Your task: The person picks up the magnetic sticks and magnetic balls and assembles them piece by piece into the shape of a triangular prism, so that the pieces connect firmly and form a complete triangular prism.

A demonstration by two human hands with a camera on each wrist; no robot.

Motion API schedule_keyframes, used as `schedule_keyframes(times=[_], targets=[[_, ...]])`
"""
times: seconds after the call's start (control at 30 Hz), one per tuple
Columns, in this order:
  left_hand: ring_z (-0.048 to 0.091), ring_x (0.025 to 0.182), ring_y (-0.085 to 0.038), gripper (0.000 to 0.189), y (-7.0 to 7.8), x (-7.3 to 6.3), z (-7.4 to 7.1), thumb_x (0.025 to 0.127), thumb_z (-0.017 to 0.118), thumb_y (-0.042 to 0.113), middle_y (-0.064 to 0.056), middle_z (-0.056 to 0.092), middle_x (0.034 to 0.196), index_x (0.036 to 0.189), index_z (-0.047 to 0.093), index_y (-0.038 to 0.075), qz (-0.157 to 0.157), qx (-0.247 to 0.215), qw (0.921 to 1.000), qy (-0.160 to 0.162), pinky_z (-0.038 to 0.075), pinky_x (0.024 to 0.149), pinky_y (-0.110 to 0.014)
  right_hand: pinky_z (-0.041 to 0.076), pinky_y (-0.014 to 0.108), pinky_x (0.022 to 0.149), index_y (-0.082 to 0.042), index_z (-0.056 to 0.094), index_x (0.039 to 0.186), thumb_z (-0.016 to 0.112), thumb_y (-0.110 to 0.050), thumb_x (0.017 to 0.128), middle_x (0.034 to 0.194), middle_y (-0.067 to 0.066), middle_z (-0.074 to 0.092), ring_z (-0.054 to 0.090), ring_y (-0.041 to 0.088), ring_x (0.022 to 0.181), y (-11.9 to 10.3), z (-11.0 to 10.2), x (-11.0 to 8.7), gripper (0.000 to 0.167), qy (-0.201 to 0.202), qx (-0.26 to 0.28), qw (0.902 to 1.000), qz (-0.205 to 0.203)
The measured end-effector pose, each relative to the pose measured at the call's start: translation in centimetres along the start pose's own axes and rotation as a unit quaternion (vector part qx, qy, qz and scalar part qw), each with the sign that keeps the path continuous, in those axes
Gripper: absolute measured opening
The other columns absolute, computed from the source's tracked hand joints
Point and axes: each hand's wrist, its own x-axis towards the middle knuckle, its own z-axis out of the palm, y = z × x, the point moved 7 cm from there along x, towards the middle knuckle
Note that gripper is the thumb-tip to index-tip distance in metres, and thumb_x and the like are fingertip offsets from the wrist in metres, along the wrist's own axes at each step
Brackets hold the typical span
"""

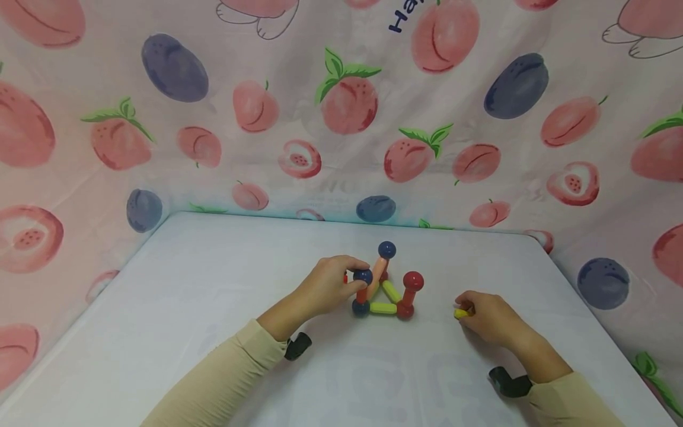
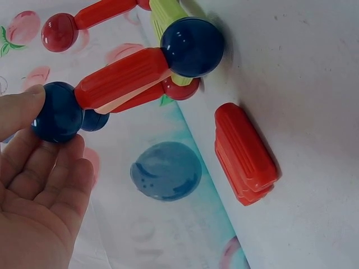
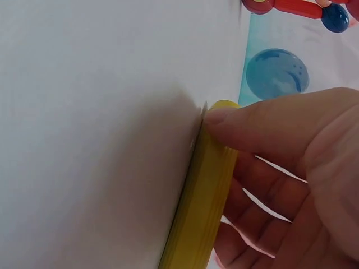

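My left hand (image 1: 326, 286) pinches a dark blue ball (image 2: 58, 112) between thumb and fingers. That ball tops an upright red rod (image 2: 123, 77) standing on another blue ball (image 1: 361, 306). This post is one corner of a small frame of balls and rods, with yellow-green rods (image 1: 383, 308) along its base. A red ball (image 1: 413, 280) caps a second red post, and a blue ball (image 1: 386, 249) tops the rear one. An orange rod (image 1: 377, 273) slants behind the held ball. To the right, apart from the frame, my right hand (image 1: 491, 317) pinches a yellow rod (image 3: 205, 190) close to the tabletop.
Loose red rods (image 2: 245, 154) lie together on the white table (image 1: 213, 267) beside the frame, mostly hidden behind my left hand in the head view. A fruit-print cloth (image 1: 299, 118) hangs behind the table's back edge.
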Motion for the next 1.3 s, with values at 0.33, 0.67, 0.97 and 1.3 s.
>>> schedule_keyframes(times=[0.33, 0.67, 0.97, 1.3], targets=[[0.06, 0.119, -0.022, 0.034, 0.1, 0.0, 0.0, 0.093, 0.071, 0.012, -0.007, 0.068, 0.124, 0.127, 0.069, 0.005, 0.003, -0.002, 1.0, 0.001, 0.05, 0.097, -0.036, 0.056, 0.043, 0.08, -0.001, 0.068, 0.113, 0.072, -0.009, 0.09, 0.098, 0.005, 0.066, 0.058, 0.024, 0.09, -1.2, -1.8, -0.5, 0.024, 0.021, 0.023, 0.9994, -0.017], [0.06, 0.118, -0.023, 0.034, 0.2, 0.0, 0.1, 0.093, 0.071, 0.011, -0.007, 0.068, 0.124, 0.127, 0.068, 0.004, 0.011, -0.003, 0.9999, -0.001, 0.051, 0.096, -0.037, 0.056, 0.039, 0.077, -0.002, 0.068, 0.109, 0.075, -0.01, 0.089, 0.097, 0.004, 0.069, 0.064, 0.025, 0.09, -5.3, -5.8, -1.1, 0.022, 0.126, 0.054, 0.9854, -0.101], [0.061, 0.117, -0.021, 0.034, 0.2, 0.1, 0.0, 0.093, 0.072, 0.012, -0.007, 0.068, 0.123, 0.126, 0.069, 0.005, 0.012, -0.001, 0.9999, -0.001, 0.051, 0.096, -0.036, 0.052, 0.017, 0.074, -0.003, 0.067, 0.106, 0.076, -0.006, 0.088, 0.096, 0.004, 0.07, 0.068, 0.021, 0.083, -9.0, -9.0, -1.7, 0.02, 0.204, 0.084, 0.9607, -0.168], [0.061, 0.116, -0.021, 0.034, 0.1, 0.1, 0.1, 0.093, 0.073, 0.013, -0.006, 0.068, 0.123, 0.126, 0.069, 0.007, 0.008, 0.0, 1.0, -0.004, 0.052, 0.095, -0.035, 0.051, 0.013, 0.078, -0.002, 0.066, 0.111, 0.074, -0.005, 0.09, 0.101, 0.008, 0.069, 0.071, 0.027, 0.091, -12.8, -9.8, -1.2, 0.022, 0.213, 0.171, 0.9397, -0.206]])
